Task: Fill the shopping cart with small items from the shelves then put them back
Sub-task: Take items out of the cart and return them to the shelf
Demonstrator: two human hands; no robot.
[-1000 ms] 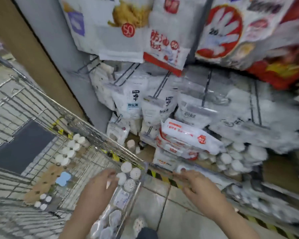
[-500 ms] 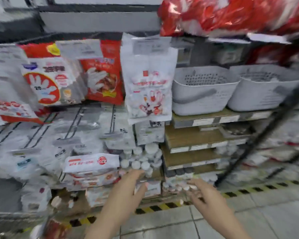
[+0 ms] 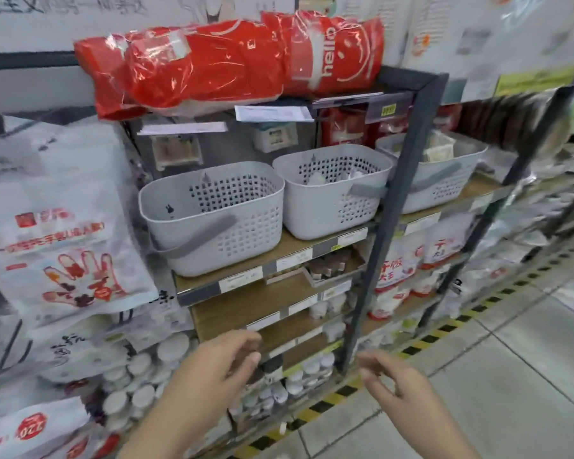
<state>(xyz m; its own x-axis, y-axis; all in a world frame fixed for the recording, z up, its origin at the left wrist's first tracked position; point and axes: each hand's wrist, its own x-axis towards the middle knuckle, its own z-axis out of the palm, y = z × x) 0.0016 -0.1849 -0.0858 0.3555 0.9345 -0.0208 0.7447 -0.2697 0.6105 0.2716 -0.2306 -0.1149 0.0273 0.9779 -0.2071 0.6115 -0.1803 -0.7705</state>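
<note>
Both hands are raised in front of the shelves and hold nothing. My left hand [image 3: 212, 369] hovers with loosely curled fingers before the low wooden shelves [image 3: 246, 309]. My right hand [image 3: 395, 385] is held lower right, fingers relaxed, near the dark shelf post [image 3: 381, 226]. Small white round items [image 3: 140, 385] are packed on the bottom left shelves. The shopping cart is out of view.
Grey perforated baskets [image 3: 212, 220] [image 3: 332, 190] stand on the upper wooden shelf. Red "hello" bags [image 3: 232, 61] lie on top. White glove packs [image 3: 60, 246] hang at left. Yellow-black floor tape [image 3: 421, 342] runs along the shelf base; grey tiled floor [image 3: 511, 376] lies at right.
My view swung up and right from the cart to the shelves. My left hand left the items in the cart; both hands rose empty toward the shelves.
</note>
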